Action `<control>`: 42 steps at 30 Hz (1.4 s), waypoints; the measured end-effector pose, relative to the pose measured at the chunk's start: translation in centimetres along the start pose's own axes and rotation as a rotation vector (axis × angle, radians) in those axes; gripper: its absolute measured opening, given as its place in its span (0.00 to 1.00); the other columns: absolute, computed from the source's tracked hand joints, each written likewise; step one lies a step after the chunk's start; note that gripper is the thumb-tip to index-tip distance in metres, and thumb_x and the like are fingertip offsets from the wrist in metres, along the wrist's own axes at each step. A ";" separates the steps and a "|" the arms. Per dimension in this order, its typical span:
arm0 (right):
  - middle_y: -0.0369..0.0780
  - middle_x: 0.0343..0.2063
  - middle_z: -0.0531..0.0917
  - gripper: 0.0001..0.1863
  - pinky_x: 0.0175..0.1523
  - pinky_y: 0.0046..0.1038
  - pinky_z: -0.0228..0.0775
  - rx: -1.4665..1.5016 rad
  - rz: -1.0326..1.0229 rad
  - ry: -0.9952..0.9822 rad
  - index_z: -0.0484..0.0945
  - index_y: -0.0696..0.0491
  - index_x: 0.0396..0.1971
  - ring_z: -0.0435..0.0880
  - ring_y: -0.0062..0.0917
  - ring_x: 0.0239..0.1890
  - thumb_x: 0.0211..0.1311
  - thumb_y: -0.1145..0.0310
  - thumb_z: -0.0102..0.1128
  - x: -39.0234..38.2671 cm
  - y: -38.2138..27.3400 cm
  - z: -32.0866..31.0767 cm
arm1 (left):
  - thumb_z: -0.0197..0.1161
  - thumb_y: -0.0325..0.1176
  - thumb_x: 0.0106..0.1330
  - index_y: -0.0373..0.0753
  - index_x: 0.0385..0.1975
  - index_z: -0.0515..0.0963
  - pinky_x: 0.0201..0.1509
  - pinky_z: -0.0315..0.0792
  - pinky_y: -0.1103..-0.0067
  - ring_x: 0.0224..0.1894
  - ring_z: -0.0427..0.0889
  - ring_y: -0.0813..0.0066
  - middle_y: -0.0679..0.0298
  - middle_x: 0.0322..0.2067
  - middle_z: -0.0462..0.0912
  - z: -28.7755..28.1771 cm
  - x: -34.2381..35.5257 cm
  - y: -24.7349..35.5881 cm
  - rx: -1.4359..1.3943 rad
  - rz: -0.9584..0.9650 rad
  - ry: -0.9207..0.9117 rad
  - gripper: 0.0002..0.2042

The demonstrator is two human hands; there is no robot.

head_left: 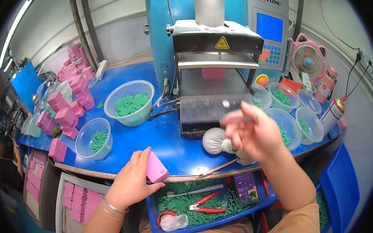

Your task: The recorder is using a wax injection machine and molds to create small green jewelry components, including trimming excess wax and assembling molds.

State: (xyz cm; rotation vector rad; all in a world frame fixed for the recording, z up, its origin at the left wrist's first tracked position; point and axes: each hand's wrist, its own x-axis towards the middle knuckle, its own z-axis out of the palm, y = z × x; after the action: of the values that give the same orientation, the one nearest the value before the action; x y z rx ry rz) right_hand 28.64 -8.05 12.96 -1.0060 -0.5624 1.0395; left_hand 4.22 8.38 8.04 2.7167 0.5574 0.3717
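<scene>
My left hand [136,179] is closed on a pink block [157,167] at the front edge of the blue table [127,143]. My right hand [253,133] is raised before the press [216,45], its fingers curled around what looks like a thin dark item, blurred and hard to name. Behind it is the press's clear front plate [200,106], and another pink block [212,73] sits inside the press. Just left of the right hand lies a pale cloth bundle [215,141], with a thin wooden stick [213,170] by the table edge.
Bowls of green pieces [129,104] stand on both sides. Pink block stacks [67,115] are at left, a pink fan [307,57] and spray can [332,114] at right. A blue tray [166,230] holding pliers [208,209] is below. Another person [4,161] is at far left.
</scene>
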 end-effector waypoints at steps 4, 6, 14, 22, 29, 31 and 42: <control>0.60 0.40 0.77 0.29 0.30 0.30 0.75 0.171 -0.047 -0.162 0.55 0.64 0.59 0.82 0.41 0.28 0.60 0.64 0.45 -5.4 2.7 -0.1 | 0.74 0.36 0.40 0.31 0.58 0.57 0.52 0.69 0.72 0.51 0.71 0.56 0.48 0.49 0.67 0.1 -0.5 -1.2 -0.122 -0.017 0.088 0.43; 0.62 0.44 0.74 0.36 0.32 0.34 0.76 0.355 -0.013 -0.237 0.44 0.62 0.64 0.82 0.46 0.32 0.58 0.69 0.46 -6.5 2.6 -0.8 | 0.74 0.37 0.40 0.31 0.58 0.58 0.52 0.69 0.72 0.52 0.71 0.56 0.49 0.49 0.67 -0.2 -1.0 -0.8 -0.476 -0.066 0.214 0.43; 0.64 0.45 0.72 0.39 0.37 0.35 0.73 0.267 0.585 -0.498 0.36 0.57 0.66 0.81 0.46 0.37 0.57 0.76 0.46 -7.4 5.4 0.7 | 0.77 0.41 0.39 0.29 0.60 0.55 0.60 0.61 0.67 0.56 0.67 0.54 0.48 0.55 0.65 -2.1 -0.8 3.7 -0.260 0.362 0.274 0.48; 0.58 0.50 0.71 0.40 0.44 0.27 0.73 0.466 0.720 -0.735 0.27 0.47 0.66 0.81 0.33 0.41 0.64 0.73 0.44 -7.0 11.8 0.4 | 0.73 0.30 0.40 0.34 0.61 0.54 0.62 0.59 0.72 0.59 0.64 0.57 0.49 0.55 0.64 0.3 2.0 -0.7 -0.310 0.015 0.198 0.45; 0.60 0.55 0.64 0.38 0.49 0.31 0.71 0.486 0.699 -0.685 0.31 0.46 0.67 0.78 0.36 0.46 0.65 0.77 0.42 -7.7 13.8 0.0 | 0.73 0.35 0.40 0.49 0.40 0.73 0.61 0.52 0.53 0.59 0.63 0.52 0.55 0.54 0.65 0.2 -2.6 1.5 -0.092 0.281 0.202 0.23; 0.54 0.56 0.66 0.33 0.50 0.30 0.71 0.130 0.538 -0.711 0.40 0.50 0.66 0.78 0.34 0.46 0.65 0.78 0.43 -7.6 14.3 -0.1 | 0.72 0.37 0.43 0.57 0.37 0.77 0.62 0.52 0.52 0.59 0.62 0.55 0.58 0.53 0.66 0.8 -3.9 2.8 0.032 0.349 0.300 0.18; 0.39 0.42 0.79 0.12 0.53 0.27 0.65 -0.408 0.097 -0.740 0.75 0.56 0.45 0.75 0.24 0.47 0.64 0.70 0.50 -8.1 14.9 -0.4 | 0.71 0.38 0.46 0.62 0.38 0.77 0.62 0.59 0.52 0.62 0.57 0.53 0.62 0.57 0.59 1.8 -6.0 2.3 -0.029 0.624 0.500 0.17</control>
State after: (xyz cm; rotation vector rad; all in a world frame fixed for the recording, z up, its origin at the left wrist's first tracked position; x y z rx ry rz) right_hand 18.90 -13.33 0.09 -0.9857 -1.3841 1.4202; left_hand 0.20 3.34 6.14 2.7059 -0.2089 1.2182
